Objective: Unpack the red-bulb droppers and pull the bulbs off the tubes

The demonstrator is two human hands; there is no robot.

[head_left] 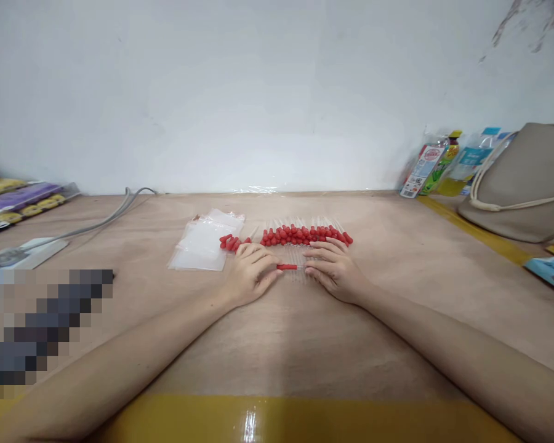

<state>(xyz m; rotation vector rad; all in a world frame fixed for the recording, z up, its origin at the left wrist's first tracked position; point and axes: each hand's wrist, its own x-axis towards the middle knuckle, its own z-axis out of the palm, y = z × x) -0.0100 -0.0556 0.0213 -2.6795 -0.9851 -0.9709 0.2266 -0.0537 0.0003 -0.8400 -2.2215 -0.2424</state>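
Purple-and-yellow packs and a white block with a grey cable sit left on the counter; clear bags lie beside the left hand. Its grip pinches a red bulb over loose tubes, before a row of red-tipped droppers. The right hand seems to grasp the bulb's slim stem, partly hidden. Farther right stand bottles and a beige bag.

One head-worn camera looks forward and down from the near side of the pale brown, wood-grained bench, close enough that both bare forearms stretch away from it; the scuffed white wall faces it.
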